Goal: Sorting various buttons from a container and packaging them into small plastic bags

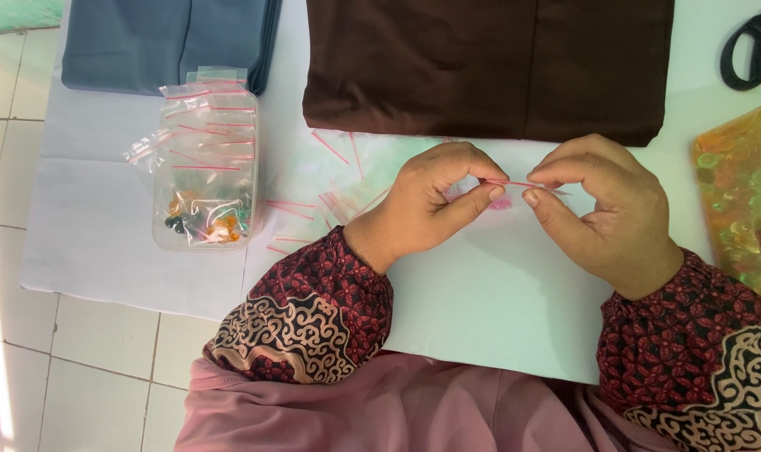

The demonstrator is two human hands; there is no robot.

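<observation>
My left hand (pixel 435 201) and my right hand (pixel 602 205) pinch the red-striped top edge of a small clear zip bag (pixel 509 187) between thumbs and forefingers, over a white sheet (pixel 498 293). Something small and pink shows inside the bag, just below my fingertips. Several empty zip bags (pixel 330 197) of the same kind lie spread on the sheet to the left of my left hand.
A clear plastic box (pixel 206 172) at the left holds filled zip bags and coloured beads. Folded brown cloth (pixel 489 63) and blue-grey cloth (pixel 167 42) lie at the back. Black scissors (pixel 753 50) sit top right, above a yellow bag of beads (pixel 745 197). Tiled floor at left.
</observation>
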